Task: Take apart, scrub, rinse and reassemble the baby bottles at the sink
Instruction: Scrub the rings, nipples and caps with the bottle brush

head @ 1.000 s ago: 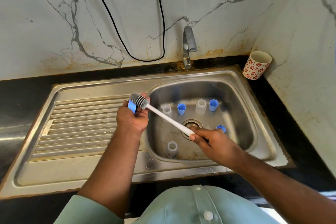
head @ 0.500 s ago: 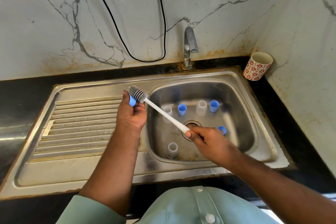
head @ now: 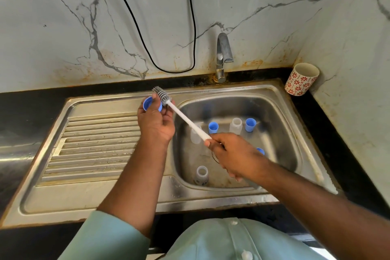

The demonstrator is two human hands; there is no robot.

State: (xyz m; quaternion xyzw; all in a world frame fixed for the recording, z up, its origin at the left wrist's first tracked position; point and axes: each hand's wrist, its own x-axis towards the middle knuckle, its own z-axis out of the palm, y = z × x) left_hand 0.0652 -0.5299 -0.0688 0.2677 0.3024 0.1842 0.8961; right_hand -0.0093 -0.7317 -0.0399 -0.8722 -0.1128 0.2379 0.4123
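Brush head (head: 162, 95) has risen; left hand (head: 155, 121) pinches cap (head: 150, 104), right (head: 234, 155) grips handle.

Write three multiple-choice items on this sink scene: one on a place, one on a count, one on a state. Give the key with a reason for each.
1. Where does the patterned cup stand?
A. in the basin
B. on the dark counter in the right corner
C. on the draining board

2. How many clear bottle bodies show in the sink basin?
A. one
B. three
C. five

3. What does the left hand hold?
A. a blue cap
B. nothing
C. the tap

Key: 1 B, the cup sits on the black counter by the wall corner, outside the sink. 2 B, one bottle at the back, one behind the brush handle, one near the front. 3 A, its fingers grip the blue cap, with the brush in the right hand beside it.
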